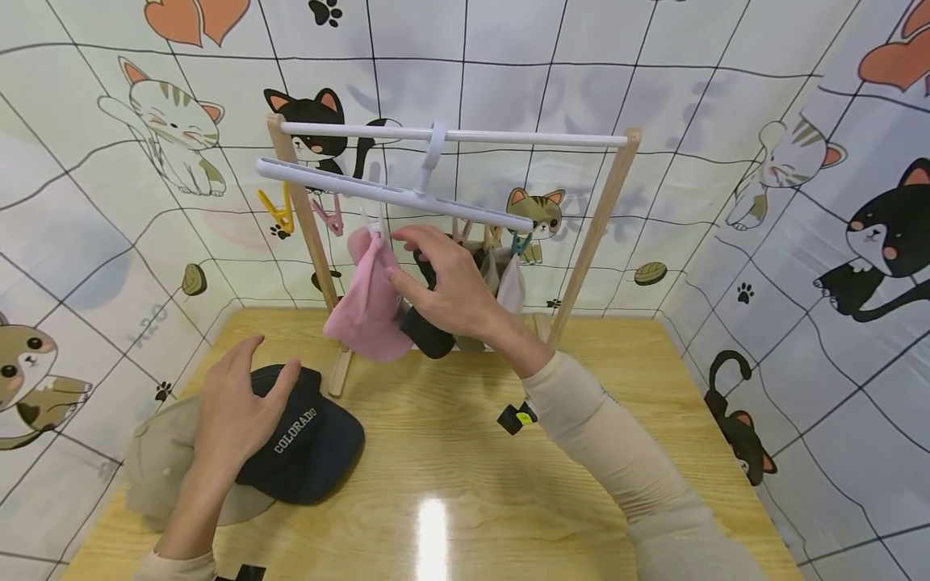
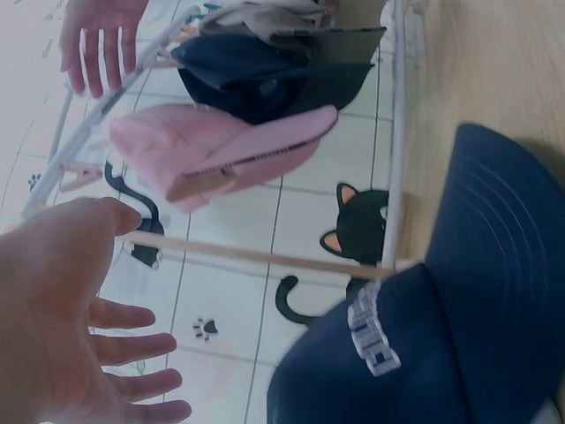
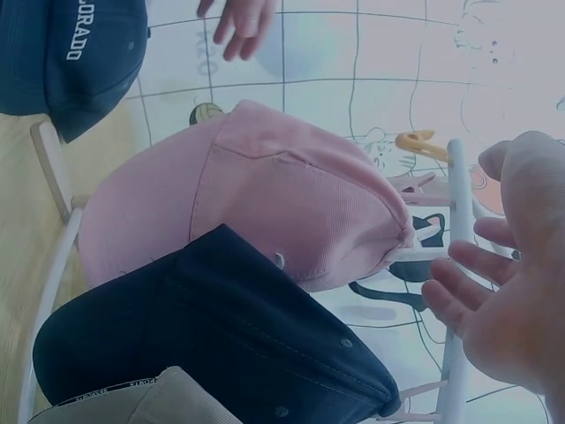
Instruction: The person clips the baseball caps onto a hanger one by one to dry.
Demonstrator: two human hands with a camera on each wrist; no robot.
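Hanging from a whitish clip (image 1: 374,230) toward the left of the far hanger (image 1: 392,191), the pink cap (image 1: 369,311) is held only by a small bunch of crown. The right hand (image 1: 454,282) is just beside it, fingers loosely bent and apart, pinching nothing; the left hand (image 1: 236,407) is spread near the navy cap (image 1: 316,444) at the near left, also holding nothing. That slight grip could slip if the cap were knocked, and an uneven push might swing the hanger, since one hook carries it on the white rod (image 1: 538,138).

The pink fabric looks soft, ribbed and creased where gathered; the navy cap keeps a rounded crown and curved brim with raised pale lettering. The hanger seems smooth plastic, the uprights (image 1: 592,242) slim wood.
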